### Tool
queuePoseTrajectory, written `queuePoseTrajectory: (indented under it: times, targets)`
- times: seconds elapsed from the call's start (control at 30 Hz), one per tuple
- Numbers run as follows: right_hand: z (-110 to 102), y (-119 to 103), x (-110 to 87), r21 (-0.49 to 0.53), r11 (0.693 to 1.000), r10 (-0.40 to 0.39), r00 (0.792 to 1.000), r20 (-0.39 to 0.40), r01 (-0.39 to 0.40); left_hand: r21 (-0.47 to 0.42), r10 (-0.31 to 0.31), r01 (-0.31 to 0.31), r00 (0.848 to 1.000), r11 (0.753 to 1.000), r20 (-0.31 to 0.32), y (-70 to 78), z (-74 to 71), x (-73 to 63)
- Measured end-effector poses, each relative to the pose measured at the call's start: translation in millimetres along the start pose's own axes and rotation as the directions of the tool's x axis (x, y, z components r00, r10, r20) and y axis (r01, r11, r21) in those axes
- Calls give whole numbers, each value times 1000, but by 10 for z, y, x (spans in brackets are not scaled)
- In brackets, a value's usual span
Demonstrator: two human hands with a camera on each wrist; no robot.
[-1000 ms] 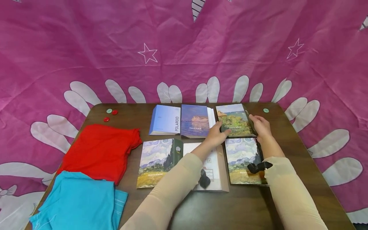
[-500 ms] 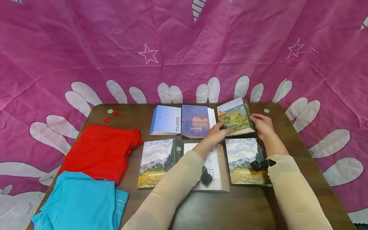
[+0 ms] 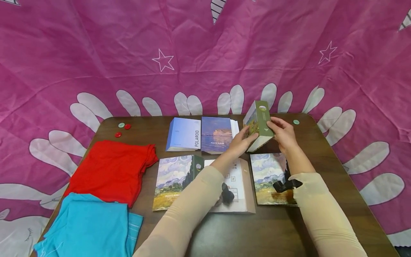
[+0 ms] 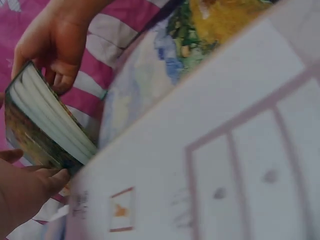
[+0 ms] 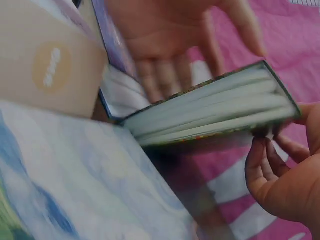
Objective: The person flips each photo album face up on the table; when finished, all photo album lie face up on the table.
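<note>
A thick green-spined photo album is tilted up off the table at the back right, spine turned toward the right. My right hand pinches it at the spine side, thumb on the spine and fingers beneath. Against its front cover lie the fairly straight fingers of my left hand. White page edges of the album show in the right wrist view, between the left hand and the right hand. The left wrist view also shows the album between both hands.
Around it lie a purple seascape album, a blue Polaroid album, two landscape albums and a white album under my left forearm. Folded red cloth and blue cloth lie left. Several buttons dot the table.
The green-spined album was lying nearly flat; its right side has risen and it has turned, bringing the spine into view. My right hand moved slightly up and left with it.
</note>
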State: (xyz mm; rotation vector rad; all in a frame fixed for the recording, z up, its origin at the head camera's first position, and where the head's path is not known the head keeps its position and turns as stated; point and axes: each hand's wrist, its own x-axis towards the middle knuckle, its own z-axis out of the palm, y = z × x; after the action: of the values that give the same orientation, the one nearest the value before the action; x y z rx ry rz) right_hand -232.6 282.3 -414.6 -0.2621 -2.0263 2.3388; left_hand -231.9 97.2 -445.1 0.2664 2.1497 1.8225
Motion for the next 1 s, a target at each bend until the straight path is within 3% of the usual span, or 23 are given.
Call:
queuePoseTrajectory:
  times: [0.13, 0.23, 0.37, 0.53, 0.73, 0.83, 1.0]
  targets:
    - [99, 43, 9, 11, 1000, -8, 998, 67, 8, 6, 107, -107, 992, 994, -71, 129, -91, -33]
    - [131, 123, 37, -151, 988, 36, 995, 96, -22, 61, 170, -164, 981, 985, -95, 189, -139, -46]
    - [145, 231, 80, -383, 921, 130, 985, 114, -77, 171, 201, -182, 974, 968, -106, 202, -185, -41]
    - [175, 301, 122, -442, 891, 201, 964, 174, -106, 193, 202, -177, 973, 965, -115, 191, -262, -57]
    - [130, 346, 113, -423, 896, 259, 934, 246, -137, 213, 207, -187, 975, 959, -76, 181, -308, -73]
    - [82, 353, 104, -401, 904, 260, 934, 245, -147, 211, 207, -192, 977, 958, -48, 165, -311, -66]
    - [51, 366, 108, -413, 899, 262, 934, 244, -144, 168, 158, -144, 985, 975, -73, 126, -313, -69]
